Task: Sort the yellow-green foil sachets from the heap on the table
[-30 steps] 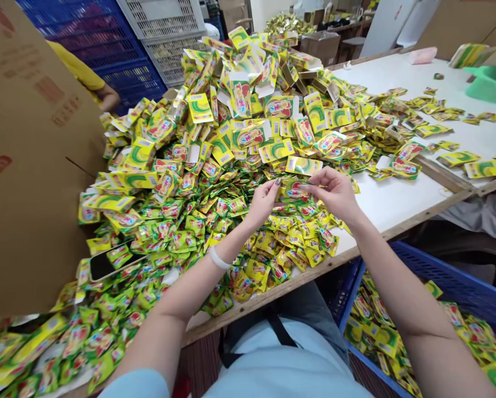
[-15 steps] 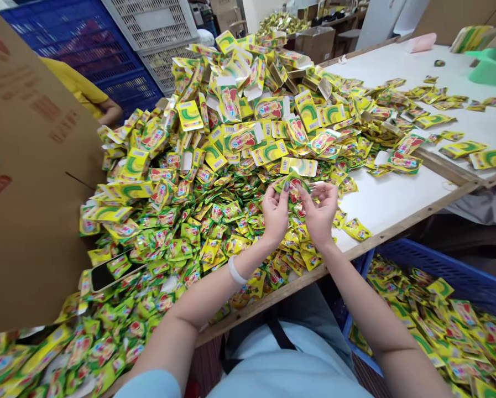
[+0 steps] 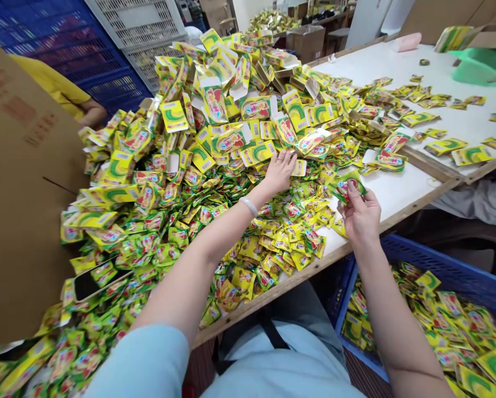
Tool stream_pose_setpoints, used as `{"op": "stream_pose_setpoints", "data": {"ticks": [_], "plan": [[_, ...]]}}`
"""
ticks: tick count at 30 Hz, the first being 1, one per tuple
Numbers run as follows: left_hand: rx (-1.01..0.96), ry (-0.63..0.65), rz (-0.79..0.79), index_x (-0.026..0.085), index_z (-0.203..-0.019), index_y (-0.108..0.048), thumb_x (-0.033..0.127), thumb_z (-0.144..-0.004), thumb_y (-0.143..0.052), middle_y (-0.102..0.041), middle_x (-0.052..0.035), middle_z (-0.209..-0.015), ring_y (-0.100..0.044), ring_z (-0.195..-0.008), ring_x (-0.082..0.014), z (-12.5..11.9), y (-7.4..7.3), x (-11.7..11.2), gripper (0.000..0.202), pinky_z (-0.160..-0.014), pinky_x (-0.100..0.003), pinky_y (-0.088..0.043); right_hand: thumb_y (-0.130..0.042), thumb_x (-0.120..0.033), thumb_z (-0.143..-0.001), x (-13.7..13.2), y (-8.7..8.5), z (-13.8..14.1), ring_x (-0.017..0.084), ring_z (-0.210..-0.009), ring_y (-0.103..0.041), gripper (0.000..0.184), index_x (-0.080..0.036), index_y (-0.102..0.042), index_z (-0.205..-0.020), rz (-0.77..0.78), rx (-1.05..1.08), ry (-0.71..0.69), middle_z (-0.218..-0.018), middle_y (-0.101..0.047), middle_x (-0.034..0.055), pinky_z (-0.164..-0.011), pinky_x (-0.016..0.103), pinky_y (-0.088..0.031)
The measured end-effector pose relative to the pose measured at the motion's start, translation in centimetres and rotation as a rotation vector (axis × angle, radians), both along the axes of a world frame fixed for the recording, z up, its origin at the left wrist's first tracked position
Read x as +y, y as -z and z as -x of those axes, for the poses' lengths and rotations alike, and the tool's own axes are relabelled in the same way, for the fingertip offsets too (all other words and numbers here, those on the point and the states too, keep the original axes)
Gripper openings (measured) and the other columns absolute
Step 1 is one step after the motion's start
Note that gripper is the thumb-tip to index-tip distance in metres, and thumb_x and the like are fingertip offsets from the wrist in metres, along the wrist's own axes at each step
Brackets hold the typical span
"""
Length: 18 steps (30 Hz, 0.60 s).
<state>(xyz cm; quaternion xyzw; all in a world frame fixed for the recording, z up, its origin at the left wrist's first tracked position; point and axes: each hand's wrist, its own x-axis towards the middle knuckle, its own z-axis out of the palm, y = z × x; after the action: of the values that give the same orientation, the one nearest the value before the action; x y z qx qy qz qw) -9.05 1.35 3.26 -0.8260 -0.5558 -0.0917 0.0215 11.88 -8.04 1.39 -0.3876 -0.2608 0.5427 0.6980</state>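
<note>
My left hand (image 3: 280,170) reaches onto the pile, fingers slightly apart and bent down over a small yellow carton (image 3: 299,168). That carton lies on the heap, its right end sticking out beside my fingers. The thumb is hidden, and no firm grip shows. Over the table's front edge, my right hand (image 3: 360,213) pinches a green candy packet (image 3: 347,186) between thumb and fingers. Below my left hand spreads a heap of similar small green and yellow packets (image 3: 248,249). Many yellow cartons (image 3: 226,141) are stacked behind it.
A large cardboard box (image 3: 24,221) rises at the left. At lower right, a blue crate (image 3: 450,265) holds more cartons and packets. A phone-like dark object (image 3: 90,284) lies among packets. Beyond the pile are a co-worker's yellow sleeve (image 3: 51,83) and stacked crates (image 3: 119,91).
My hands have parted. The right hand has moved right with the green packet, while the left has let go of it and reached forward to the yellow carton. The view shifted slightly.
</note>
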Motion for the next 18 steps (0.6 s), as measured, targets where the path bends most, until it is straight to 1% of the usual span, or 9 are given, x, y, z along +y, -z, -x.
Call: {"op": "stream_pose_setpoints", "data": {"ticks": [1,3,4,6,9,11,13,15,18], "plan": [[0.027,-0.021,-0.018,-0.004,-0.141,-0.043,0.006,-0.067,-0.064,-0.037,-0.0304,-0.151,-0.026,-0.146,-0.0424,0.1,0.2,0.3,0.078,-0.121,-0.055,-0.011,-0.09,-0.037,-0.058,-0.3,-0.1,-0.1,0.007,-0.056,-0.059,0.039,-0.02,-0.062,-0.079,0.004,-0.007,-0.011,-0.077,-0.068,-0.0057,-0.042,0.015,-0.042],[-0.031,-0.054,-0.074,-0.005,-0.135,-0.047,0.008,-0.069,-0.063,-0.038,-0.0318,-0.149,-0.026,-0.146,-0.042,0.2,0.3,0.2,0.069,-0.121,-0.054,-0.01,-0.09,-0.037,-0.059,-0.9,-0.2,-0.2,0.007,-0.056,-0.058,0.038,-0.019,-0.064,-0.079,0.009,-0.029,-0.049,-0.078,-0.068,-0.0048,-0.04,0.016,-0.042],[-0.113,-0.061,-0.093,-0.003,-0.133,-0.05,0.011,-0.069,-0.063,-0.041,-0.0311,-0.147,-0.028,-0.144,-0.0416,0.4,0.2,-0.2,0.066,-0.121,-0.053,-0.013,-0.09,-0.036,-0.06,-1.2,-0.3,-0.2,0.007,-0.056,-0.058,0.036,-0.019,-0.065,-0.08,0.005,-0.046,-0.071,-0.079,-0.069,-0.0043,-0.04,0.016,-0.042],[-0.378,-0.053,-0.069,0.003,-0.13,-0.052,0.017,-0.071,-0.062,-0.05,-0.0264,-0.14,-0.04,-0.137,-0.0389,0.8,-0.4,-1.9,0.062,-0.117,-0.052,-0.027,-0.089,-0.036,-0.062,-1.8,-0.7,-0.3,0.007,-0.055,-0.056,0.034,-0.019,-0.067,-0.081,-0.028,-0.084,-0.109,-0.079,-0.069,-0.0038,-0.039,0.017,-0.042],[-0.917,-0.018,0.189,0.013,-0.118,-0.059,0.025,-0.078,-0.05,-0.068,-0.0144,-0.111,-0.064,-0.104,-0.0291,1.4,-1.3,-6.8,0.043,-0.093,-0.044,-0.051,-0.087,-0.039,-0.067,-2.7,-1.9,0.0,0.007,-0.051,-0.053,0.029,-0.021,-0.068,-0.08,-0.13,-0.135,-0.119,-0.076,-0.067,-0.0038,-0.037,0.018,-0.043],[-1.19,-0.006,0.429,0.015,-0.104,-0.063,0.032,-0.079,-0.05,-0.07,-0.0091,-0.09,-0.067,-0.082,-0.0236,1.3,-1.7,-11.0,0.033,-0.076,-0.037,-0.055,-0.083,-0.041,-0.072,-3.4,-3.0,0.7,0.008,-0.051,-0.054,0.025,-0.023,-0.069,-0.083,-0.221,-0.194,-0.126,-0.079,-0.067,-0.0026,-0.037,0.02,-0.045],[-1.315,-0.035,0.571,0.016,-0.093,-0.063,0.035,-0.074,-0.062,-0.067,-0.0047,-0.077,-0.064,-0.067,-0.0185,0.8,-2.0,-14.9,0.028,-0.065,-0.031,-0.053,-0.079,-0.041,-0.078,-4.3,-4.1,1.9,0.01,-0.052,-0.056,0.021,-0.026,-0.07,-0.091,-0.314,-0.306,-0.166,-0.085,-0.068,-0.0008,-0.039,0.023,-0.048],[-1.338,-0.05,0.674,0.016,-0.086,-0.062,0.036,-0.07,-0.07,-0.064,-0.0014,-0.068,-0.06,-0.058,-0.0153,0.4,-2.3,-17.9,0.026,-0.058,-0.028,-0.049,-0.074,-0.038,-0.083,-5.2,-4.8,3.1,0.012,-0.055,-0.058,0.017,-0.028,-0.069,-0.096,-0.429,-0.471,-0.24,-0.091,-0.068,0.0013,-0.042,0.025,-0.05],[-1.373,-0.056,0.718,0.017,-0.076,-0.06,0.032,-0.068,-0.073,-0.061,0.0014,-0.061,-0.058,-0.056,-0.0137,0.4,-2.8,-20.1,0.022,-0.059,-0.028,-0.048,-0.066,-0.031,-0.09,-6.3,-5.6,4.1,0.018,-0.073,-0.063,0.01,-0.027,-0.07,-0.099,-0.656,-0.777,-0.394,-0.098,-0.065,0.0053,-0.054,0.029,-0.055]]}}
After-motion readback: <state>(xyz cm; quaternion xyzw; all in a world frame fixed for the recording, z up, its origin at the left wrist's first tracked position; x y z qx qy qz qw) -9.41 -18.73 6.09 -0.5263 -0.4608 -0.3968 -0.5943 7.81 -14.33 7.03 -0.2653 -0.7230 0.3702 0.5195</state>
